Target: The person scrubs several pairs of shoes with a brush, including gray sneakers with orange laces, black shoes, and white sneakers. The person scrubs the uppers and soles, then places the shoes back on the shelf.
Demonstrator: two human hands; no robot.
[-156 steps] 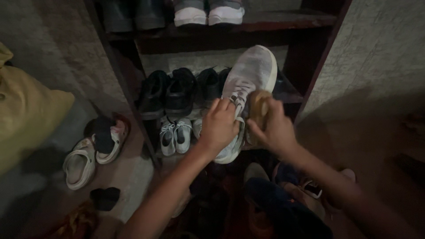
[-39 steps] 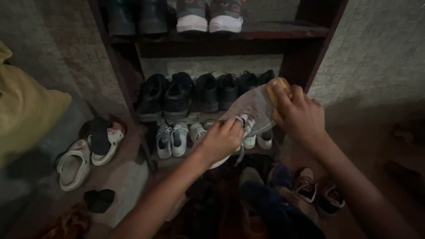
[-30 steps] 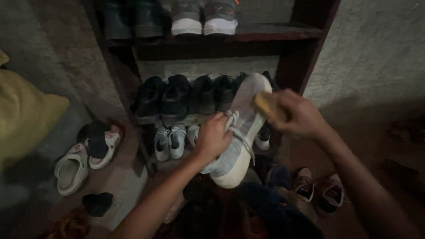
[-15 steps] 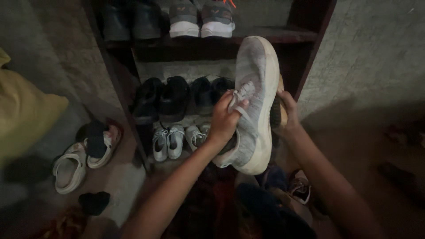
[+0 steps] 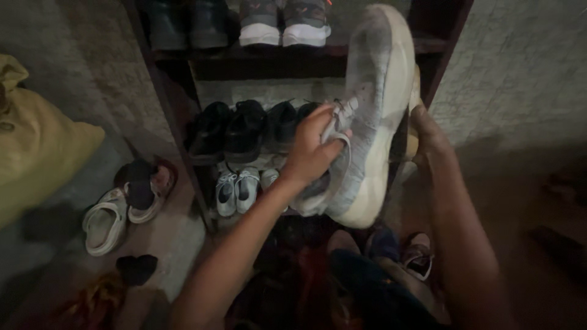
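The left hand (image 5: 312, 150) grips a pale grey knit sneaker (image 5: 367, 116) at its laced opening, holding it toe-up in front of the dark wooden shoe rack (image 5: 177, 122). The right hand (image 5: 428, 131) sits behind the sneaker's sole, its grasp hidden. Black shoes (image 5: 235, 128) line the rack's middle shelf.

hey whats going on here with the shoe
A person holds a light grey sneaker up in front of a dark shoe rack. The left hand grips it near the laces; the right hand is behind it, pressing a tan brush against the sole side. More shoes fill the shelves and floor.
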